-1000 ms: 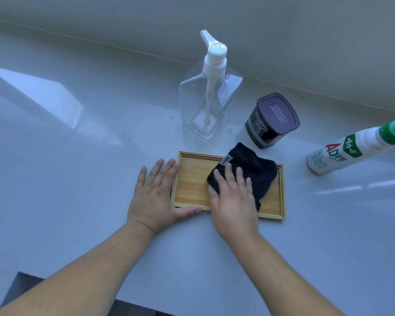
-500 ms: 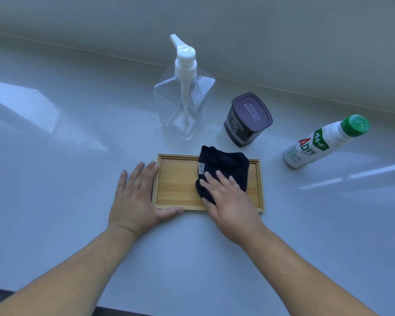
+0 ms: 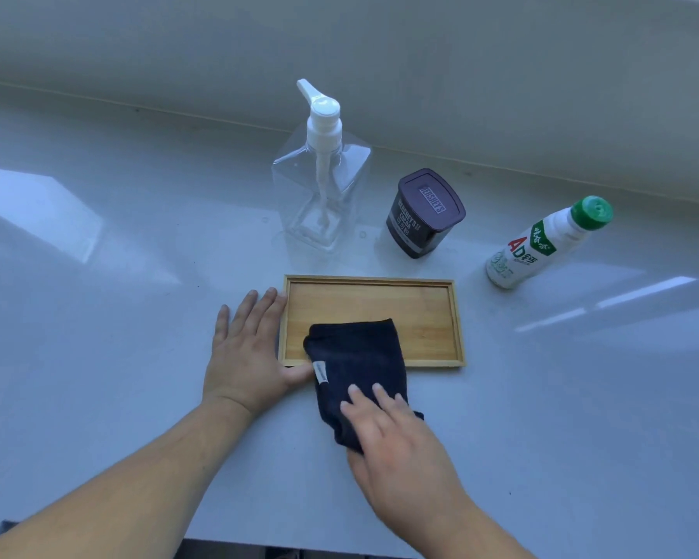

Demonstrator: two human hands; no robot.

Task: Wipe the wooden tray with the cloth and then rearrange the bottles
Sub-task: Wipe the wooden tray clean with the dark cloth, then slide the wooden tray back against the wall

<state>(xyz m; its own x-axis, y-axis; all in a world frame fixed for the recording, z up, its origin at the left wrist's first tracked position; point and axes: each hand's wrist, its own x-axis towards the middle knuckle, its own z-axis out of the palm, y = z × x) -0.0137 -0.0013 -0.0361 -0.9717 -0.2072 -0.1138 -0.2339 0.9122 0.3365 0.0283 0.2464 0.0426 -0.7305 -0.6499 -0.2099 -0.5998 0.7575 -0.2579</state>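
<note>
Left hand (image 3: 248,357): palm down on the counter (image 3: 97,316), forearm entering from the lower left. Fingers (image 3: 259,312) spread flat and extended, holding nothing; fingertips lie along the left rim of the wooden tray (image 3: 455,316), thumb runs along its near left corner and touches the cloth's edge.

Right hand (image 3: 396,449): palm down, forearm entering from the lower right. Fingers (image 3: 380,397) extended and slightly parted, pressed flat on the near end of the cloth, not curled around it.

Cloth (image 3: 356,365): dark navy, folded, with a small pale tag on its left edge. Far half lies inside the tray at the near left; near half hangs over the tray's front rim onto the counter, under the right hand. Fingertips rest on the counter portion, short of the tray rim.

Wooden tray: rectangular, shallow, light-coloured with a raised rim, long side facing the person. Right and far parts of its floor bare.

Pump bottle (image 3: 321,187): clear, square-bodied, white pump head, upright behind the tray's left end, apart from it.

Cocoa tub (image 3: 422,215): dark, lidded, upright, behind the tray's right end, just right of the pump bottle.

Drink bottle (image 3: 541,244): white, green cap, red and green label, standing right of the tub, well clear of the tray's far right corner.

Counter: pale, glossy, meeting a wall at the rear.
</note>
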